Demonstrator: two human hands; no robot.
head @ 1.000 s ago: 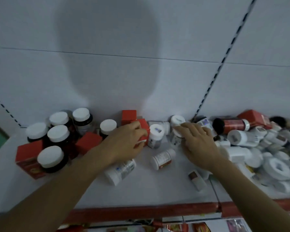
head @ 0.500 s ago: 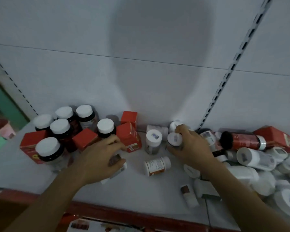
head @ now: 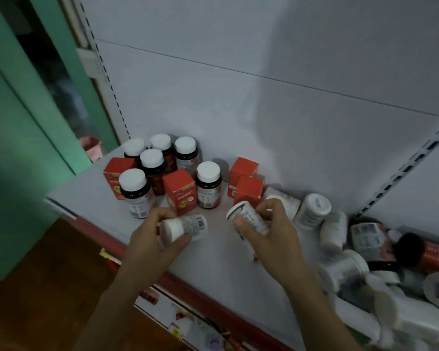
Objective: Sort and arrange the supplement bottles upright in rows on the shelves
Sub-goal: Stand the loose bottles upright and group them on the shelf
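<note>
Both hands are over the front of the grey shelf [head: 213, 264], apart, each holding something. The left hand [head: 150, 241] grips a white bottle [head: 188, 226] held sideways, barcode label facing up, thumb along its near side. The right hand [head: 274, 239] is curled round a second white bottle [head: 249, 217], tilted, one end pointing up and left. Behind them, at back left, six dark bottles [head: 208, 186] with white caps stand upright among four red boxes [head: 179, 193]. To the right, a heap of white bottles [head: 350, 272] lies tumbled on the shelf. A green wall [head: 23, 127] stands at far left.
</note>
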